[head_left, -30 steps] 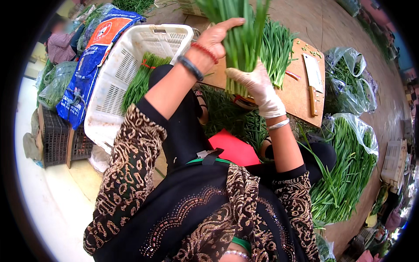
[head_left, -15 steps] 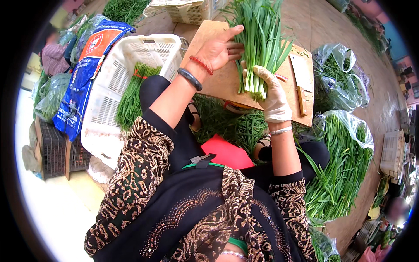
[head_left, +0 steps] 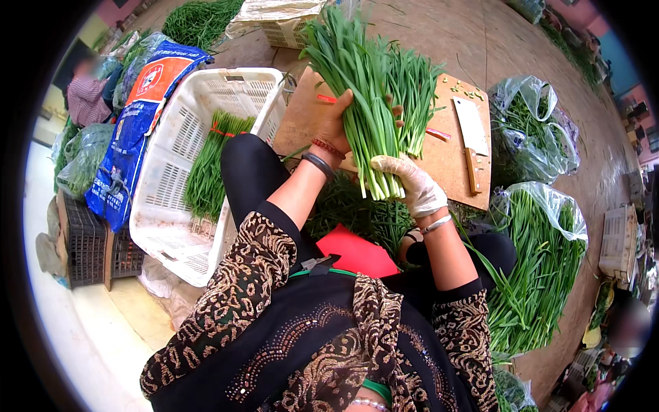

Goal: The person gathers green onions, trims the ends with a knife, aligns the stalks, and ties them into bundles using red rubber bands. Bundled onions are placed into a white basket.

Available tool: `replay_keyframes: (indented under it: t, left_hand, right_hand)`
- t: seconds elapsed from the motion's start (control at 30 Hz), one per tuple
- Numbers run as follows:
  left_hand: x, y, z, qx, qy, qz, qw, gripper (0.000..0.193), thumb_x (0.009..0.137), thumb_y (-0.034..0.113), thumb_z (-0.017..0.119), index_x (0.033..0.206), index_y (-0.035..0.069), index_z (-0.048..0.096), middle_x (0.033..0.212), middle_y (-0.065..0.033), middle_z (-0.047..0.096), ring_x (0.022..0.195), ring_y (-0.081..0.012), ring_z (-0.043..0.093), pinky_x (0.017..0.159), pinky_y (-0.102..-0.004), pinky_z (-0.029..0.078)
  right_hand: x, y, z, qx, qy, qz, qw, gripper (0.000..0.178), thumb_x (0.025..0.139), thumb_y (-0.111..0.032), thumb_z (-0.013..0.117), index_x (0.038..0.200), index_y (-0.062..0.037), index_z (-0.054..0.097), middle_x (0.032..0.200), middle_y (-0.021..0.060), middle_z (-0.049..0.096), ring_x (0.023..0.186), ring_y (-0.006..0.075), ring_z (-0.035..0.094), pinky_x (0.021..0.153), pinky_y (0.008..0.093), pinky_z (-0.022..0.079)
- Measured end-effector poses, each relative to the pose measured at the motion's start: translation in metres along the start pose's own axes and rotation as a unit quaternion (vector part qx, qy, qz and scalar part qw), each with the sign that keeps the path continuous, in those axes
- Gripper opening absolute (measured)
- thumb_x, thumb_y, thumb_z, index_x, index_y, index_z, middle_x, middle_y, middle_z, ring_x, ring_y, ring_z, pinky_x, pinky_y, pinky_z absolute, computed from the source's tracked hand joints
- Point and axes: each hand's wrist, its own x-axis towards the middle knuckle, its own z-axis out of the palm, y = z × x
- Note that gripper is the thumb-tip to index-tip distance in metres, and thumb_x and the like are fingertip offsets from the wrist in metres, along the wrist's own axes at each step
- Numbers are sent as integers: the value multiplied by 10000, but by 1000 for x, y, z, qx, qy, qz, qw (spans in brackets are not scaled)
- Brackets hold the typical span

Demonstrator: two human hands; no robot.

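A thick bunch of garlic chives, with long flat green leaves and pale stem ends, is held tilted above the near edge of a wooden board. My bare left hand wraps round its left side at mid-length. My right hand, in a whitish glove, grips it low down by the pale ends. Behind it, a second bunch of chives lies on the board. To the right on the board is a cleaver with a wooden handle. A red strip lies between the cleaver and that second bunch.
On my left stands a white slatted crate holding tied green bundles, beside a blue and orange sack. Plastic bags of greens and a large heap of chives are on the right. Loose greens lie under the board.
My left hand was open beside the bunch and has closed round it. The bunch has come left and nearer to me, with my right hand on its stems. The second bunch now shows.
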Motion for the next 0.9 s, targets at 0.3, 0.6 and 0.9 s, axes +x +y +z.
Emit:
replay_keyframes:
  t: [0.3,0.6,0.9]
  left_hand:
    - [26,26,4,109,23,-3,994,476,940,295,623,1316,35,488,1044,-110,653,1027,-277,639,969,-462,513]
    - [120,11,46,221,48,-57,972,307,881,205,714,1117,24,638,956,-124,716,812,-221,714,769,-385,619]
    - [150,3,14,433,256,-21,864,419,858,226,743,1081,-116,651,1014,-143,718,904,-236,706,847,-324,563]
  right_hand:
    - [-7,-30,-48,-153,101,-49,982,854,870,-433,734,1414,114,365,1268,181,586,1120,225,594,956,325,476]
    - [15,-77,-29,-377,216,-215,875,923,695,-312,887,1388,60,405,1186,165,648,1072,245,639,928,341,508]
    - [36,-93,-44,-458,278,-86,840,481,781,-193,777,1172,39,619,958,134,717,817,205,689,764,335,558]
